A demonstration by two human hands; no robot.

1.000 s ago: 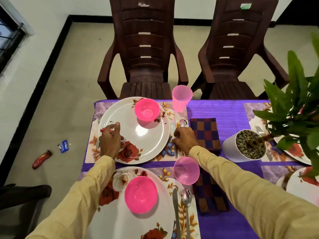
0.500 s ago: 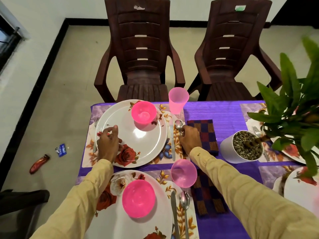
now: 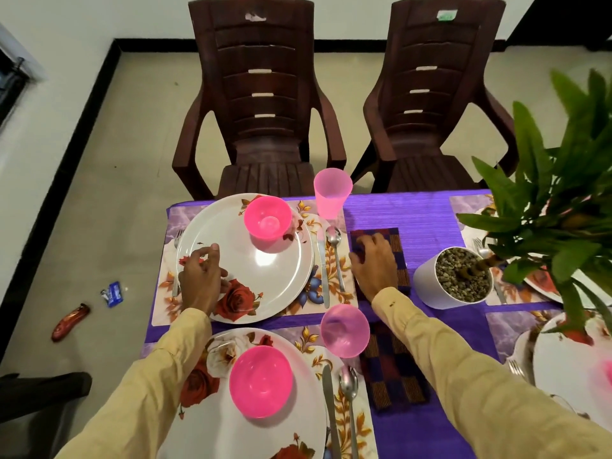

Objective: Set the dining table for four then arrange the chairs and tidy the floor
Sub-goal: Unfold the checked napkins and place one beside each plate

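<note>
At the table's (image 3: 414, 213) far-left corner I note the 2 hands apart: left hand (image 3: 202, 279) rests loose-fingered on the rim of the far plate (image 3: 265, 260); right hand (image 3: 374, 263) lies flat on the checked napkin (image 3: 395, 236). Left chair (image 3: 265, 173) and right chair (image 3: 427, 167) stand just past the far edge; blue wrapper (image 3: 112, 293) on open floor left.

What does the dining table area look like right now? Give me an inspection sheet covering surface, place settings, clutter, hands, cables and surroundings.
Surface: table under a purple cloth, floral placemats at the settings.
Job's things: far plate holds a pink bowl; pink cup, knife and spoon to its right, fork to its left. Near plate holds a second bowl.
Clutter: blue wrapper and red item on the floor, left of the table.
Hands: left hand at the far plate's left rim, grip unclear; right hand flat on the checked napkin.
Cables: nothing seen.
Surroundings: brown chair and second chair beyond the far edge; potted plant on the table.
</note>
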